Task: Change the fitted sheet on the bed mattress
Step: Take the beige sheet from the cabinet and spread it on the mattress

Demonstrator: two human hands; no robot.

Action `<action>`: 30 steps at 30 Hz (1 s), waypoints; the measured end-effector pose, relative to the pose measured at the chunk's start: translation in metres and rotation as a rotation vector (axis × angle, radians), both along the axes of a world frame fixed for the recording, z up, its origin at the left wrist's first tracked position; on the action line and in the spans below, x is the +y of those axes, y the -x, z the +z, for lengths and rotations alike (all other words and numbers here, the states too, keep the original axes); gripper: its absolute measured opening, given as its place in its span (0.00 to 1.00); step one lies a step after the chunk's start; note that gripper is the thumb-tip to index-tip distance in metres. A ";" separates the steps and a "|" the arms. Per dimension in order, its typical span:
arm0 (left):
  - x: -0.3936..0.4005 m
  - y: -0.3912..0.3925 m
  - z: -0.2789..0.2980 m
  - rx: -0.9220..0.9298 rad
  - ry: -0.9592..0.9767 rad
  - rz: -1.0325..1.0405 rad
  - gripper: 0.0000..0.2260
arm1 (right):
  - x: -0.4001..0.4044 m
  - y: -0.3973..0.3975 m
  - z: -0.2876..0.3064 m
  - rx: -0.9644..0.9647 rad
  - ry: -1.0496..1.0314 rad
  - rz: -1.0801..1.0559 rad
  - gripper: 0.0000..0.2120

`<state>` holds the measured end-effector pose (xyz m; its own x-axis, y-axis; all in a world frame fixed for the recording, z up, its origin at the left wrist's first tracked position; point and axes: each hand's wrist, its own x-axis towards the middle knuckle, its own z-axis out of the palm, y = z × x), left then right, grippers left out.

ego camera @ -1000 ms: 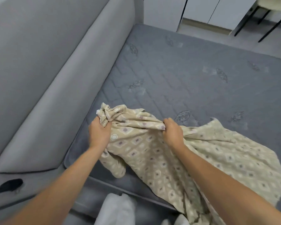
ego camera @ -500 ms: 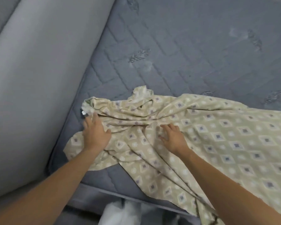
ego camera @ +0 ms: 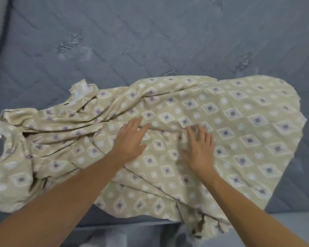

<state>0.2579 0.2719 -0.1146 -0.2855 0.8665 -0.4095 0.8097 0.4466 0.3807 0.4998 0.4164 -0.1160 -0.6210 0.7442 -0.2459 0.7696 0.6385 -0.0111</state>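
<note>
1. The sheet (ego camera: pixel 168 139), beige with a diamond print, lies in a rumpled heap on the near part of the bare grey mattress (ego camera: pixel 150 41); one end trails off the near edge at the lower right.
2. The left hand (ego camera: pixel 130 139) lies flat on the sheet near its middle, fingers straight and spread, holding nothing. I'd say it is pressing the cloth down so it can be smoothed or opened out.
3. The right hand (ego camera: pixel 200 150) lies just beside it, palm down on the cloth; its fingers are blurred, but they look straight with no grip on any fold.
4. The bunched, gathered folds sit to the left, where a paler underside shows. That is probably an elastic corner, though I cannot be sure.
5. Most of the mattress is uncovered, so fitting has barely begun by my reckoning; a corner must be found next.
6. No containers are in view.
</note>
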 end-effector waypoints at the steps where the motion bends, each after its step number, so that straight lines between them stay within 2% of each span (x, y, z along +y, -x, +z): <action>1: 0.018 -0.010 -0.001 -0.014 0.017 -0.030 0.39 | 0.011 -0.014 0.004 0.015 -0.023 -0.040 0.44; 5: 0.078 -0.046 -0.009 -0.019 0.162 -0.147 0.45 | 0.065 -0.076 0.022 0.048 -0.131 -0.180 0.38; 7: 0.096 -0.064 -0.017 0.025 0.245 -0.204 0.43 | 0.092 -0.109 0.023 0.053 -0.164 -0.209 0.37; 9: 0.105 -0.079 -0.028 0.106 0.244 -0.223 0.35 | 0.110 -0.134 0.020 0.001 -0.156 -0.157 0.36; 13: 0.115 -0.091 -0.047 0.190 0.135 -0.251 0.16 | 0.131 -0.152 -0.001 -0.002 -0.190 -0.028 0.11; 16: 0.114 -0.084 -0.051 0.150 0.090 -0.230 0.07 | 0.140 -0.146 -0.011 0.067 -0.222 -0.033 0.06; 20: 0.093 -0.053 -0.035 0.109 0.057 -0.124 0.11 | 0.126 -0.107 -0.020 0.286 -0.140 -0.111 0.01; 24: 0.046 0.005 -0.014 0.182 0.191 -0.055 0.11 | 0.087 -0.001 -0.024 0.553 0.201 -0.098 0.02; 27: 0.018 0.030 -0.001 0.200 0.256 -0.011 0.09 | 0.045 0.074 -0.030 0.570 0.466 -0.017 0.05; 30: 0.015 0.032 0.000 0.224 0.229 -0.029 0.07 | 0.026 0.086 -0.038 0.468 0.499 0.022 0.05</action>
<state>0.2259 0.2873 -0.1148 -0.3670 0.7683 -0.5244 0.8757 0.4755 0.0839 0.4136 0.4424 -0.1543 -0.7593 0.5975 -0.2579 0.5989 0.4863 -0.6363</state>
